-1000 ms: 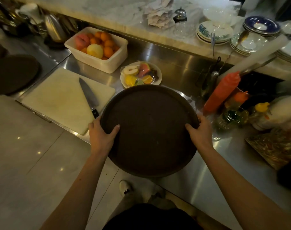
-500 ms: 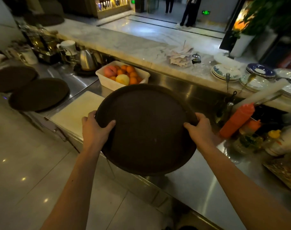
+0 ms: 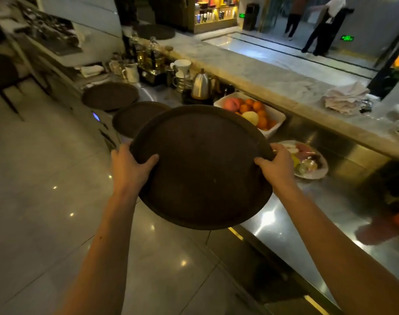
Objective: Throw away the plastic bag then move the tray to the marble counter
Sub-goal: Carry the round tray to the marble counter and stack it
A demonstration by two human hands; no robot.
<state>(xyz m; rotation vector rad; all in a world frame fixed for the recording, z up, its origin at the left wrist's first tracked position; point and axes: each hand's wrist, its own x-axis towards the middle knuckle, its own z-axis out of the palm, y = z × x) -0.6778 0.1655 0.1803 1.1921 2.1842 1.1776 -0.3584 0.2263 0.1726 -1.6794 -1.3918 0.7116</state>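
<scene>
Tray [image 3: 203, 169] now lifted clear of steel counter [image 3: 291, 226] and swung left vs 0.5 s ago; cutting board no longer in view, two more dark trays [image 3: 130, 117] visible ahead on counter's far left end. Left hand [image 3: 128, 165] and right hand [image 3: 277, 165] each clamp the rim, thumbs on top, fingers under. Tray held in air, tilted toward person, over counter's front edge. No plastic bag seen; prob. disposed, tray-move step underway. Marble counter [image 3: 257, 71] has bare stretch beyond fruit bin [image 3: 273, 123]; kettle [image 3: 200, 84] and napkin stack [image 3: 344, 98] bound it.
</scene>
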